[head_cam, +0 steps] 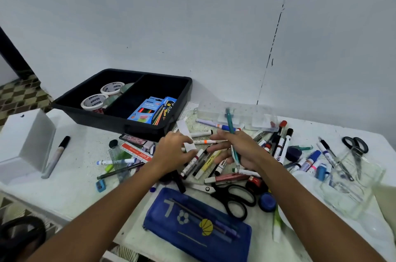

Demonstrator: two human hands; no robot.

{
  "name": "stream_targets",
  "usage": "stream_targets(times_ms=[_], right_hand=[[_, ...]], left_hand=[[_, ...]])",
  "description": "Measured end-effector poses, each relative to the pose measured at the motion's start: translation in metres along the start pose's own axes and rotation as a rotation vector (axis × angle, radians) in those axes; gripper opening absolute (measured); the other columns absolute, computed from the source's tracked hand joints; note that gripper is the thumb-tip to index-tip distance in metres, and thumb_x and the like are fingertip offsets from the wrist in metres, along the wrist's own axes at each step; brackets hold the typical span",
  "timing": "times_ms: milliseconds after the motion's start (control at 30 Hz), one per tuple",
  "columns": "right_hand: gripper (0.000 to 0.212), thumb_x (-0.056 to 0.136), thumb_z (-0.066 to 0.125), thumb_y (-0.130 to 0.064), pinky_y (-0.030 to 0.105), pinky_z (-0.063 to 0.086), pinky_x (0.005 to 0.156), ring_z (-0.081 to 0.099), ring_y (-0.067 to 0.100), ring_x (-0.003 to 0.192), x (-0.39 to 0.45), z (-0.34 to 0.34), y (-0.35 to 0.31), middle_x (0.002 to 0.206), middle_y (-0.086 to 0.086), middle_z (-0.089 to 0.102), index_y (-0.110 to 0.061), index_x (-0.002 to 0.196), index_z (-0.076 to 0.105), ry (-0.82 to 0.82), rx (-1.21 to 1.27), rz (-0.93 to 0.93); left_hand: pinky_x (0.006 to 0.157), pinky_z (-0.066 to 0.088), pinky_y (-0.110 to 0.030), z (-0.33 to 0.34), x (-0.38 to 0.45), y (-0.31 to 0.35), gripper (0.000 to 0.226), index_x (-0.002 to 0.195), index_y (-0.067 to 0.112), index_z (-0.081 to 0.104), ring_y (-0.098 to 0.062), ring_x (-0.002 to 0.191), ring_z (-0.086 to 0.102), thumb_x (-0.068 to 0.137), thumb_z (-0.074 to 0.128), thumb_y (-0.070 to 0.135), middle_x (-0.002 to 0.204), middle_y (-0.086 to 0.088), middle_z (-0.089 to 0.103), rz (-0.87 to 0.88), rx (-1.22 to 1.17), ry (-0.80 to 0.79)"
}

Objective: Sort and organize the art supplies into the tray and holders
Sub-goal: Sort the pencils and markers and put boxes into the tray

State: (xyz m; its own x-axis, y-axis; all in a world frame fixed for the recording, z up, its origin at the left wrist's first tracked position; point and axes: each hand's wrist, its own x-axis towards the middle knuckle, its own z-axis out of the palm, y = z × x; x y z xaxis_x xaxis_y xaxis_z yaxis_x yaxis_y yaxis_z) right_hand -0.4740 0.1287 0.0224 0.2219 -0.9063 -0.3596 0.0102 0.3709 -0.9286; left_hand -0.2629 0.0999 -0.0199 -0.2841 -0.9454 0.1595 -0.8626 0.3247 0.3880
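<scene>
A heap of markers and pens (205,161) covers the middle of the white table (72,178). My right hand (240,150) holds a teal pen (231,128) upright over the heap, the other fingers spread loosely. My left hand (173,150) reaches into the heap, its fingers curled at a white strip (186,135); whether it grips the strip is unclear. The black two-part tray (182,98) stands at the back left, with tape rolls (102,96) in its left compartment and boxes of colour pencils (152,109) in its right one.
A clear plastic box (252,116) lies behind the heap. A glass holder (351,178) with pens and scissors (355,146) stands at the right. Black scissors (231,197), a blue pencil case (197,225), a white box (25,143) and a grey marker (57,154) also sit on the table.
</scene>
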Motion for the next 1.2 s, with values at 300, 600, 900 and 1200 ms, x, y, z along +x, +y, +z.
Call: stream_targets(times_ms=[300, 600, 900, 1200], right_hand=[[0.032, 0.097, 0.052, -0.006, 0.025, 0.047, 0.039, 0.071, 0.026, 0.066, 0.001, 0.001, 0.014, 0.098, 0.014, 0.073, -0.006, 0.129, 0.054, 0.181, 0.032, -0.217], [0.023, 0.101, 0.047, -0.030, 0.025, 0.045, 0.039, 0.066, 0.026, 0.054, -0.004, 0.002, 0.019, 0.091, 0.023, 0.070, -0.016, 0.116, 0.055, 0.200, 0.169, -0.215], [0.014, 0.099, 0.053, -0.023, 0.039, 0.058, 0.082, 0.065, 0.033, 0.098, 0.016, 0.017, 0.027, 0.114, 0.019, 0.062, -0.011, 0.105, 0.058, 0.327, 0.305, -0.150], [0.024, 0.096, 0.058, -0.023, 0.042, 0.053, 0.092, 0.068, 0.025, 0.100, 0.012, 0.012, 0.005, 0.111, 0.016, 0.069, -0.007, 0.113, 0.058, 0.373, 0.665, -0.264]], left_hand=[[0.092, 0.041, -0.042, 0.028, 0.028, 0.010, 0.053, 0.126, 0.017, 0.052, -0.023, 0.111, 0.054, 0.088, 0.053, 0.054, 0.124, -0.005, 0.054, -0.114, 0.284, 0.012], [0.069, 0.037, -0.029, 0.016, 0.025, 0.018, 0.036, 0.111, 0.003, 0.052, -0.028, 0.095, 0.054, 0.079, 0.065, 0.014, 0.107, -0.012, 0.054, -0.152, -0.022, 0.070], [0.081, 0.050, -0.028, -0.003, 0.002, 0.031, 0.048, 0.126, 0.003, 0.052, -0.022, 0.108, 0.057, 0.082, 0.068, 0.010, 0.121, -0.010, 0.055, -0.082, -0.367, 0.247], [0.086, 0.050, -0.021, -0.001, -0.019, 0.080, 0.063, 0.139, 0.024, 0.036, -0.006, 0.099, 0.064, 0.083, 0.065, 0.024, 0.111, 0.050, 0.048, 0.267, -0.633, 0.127]])
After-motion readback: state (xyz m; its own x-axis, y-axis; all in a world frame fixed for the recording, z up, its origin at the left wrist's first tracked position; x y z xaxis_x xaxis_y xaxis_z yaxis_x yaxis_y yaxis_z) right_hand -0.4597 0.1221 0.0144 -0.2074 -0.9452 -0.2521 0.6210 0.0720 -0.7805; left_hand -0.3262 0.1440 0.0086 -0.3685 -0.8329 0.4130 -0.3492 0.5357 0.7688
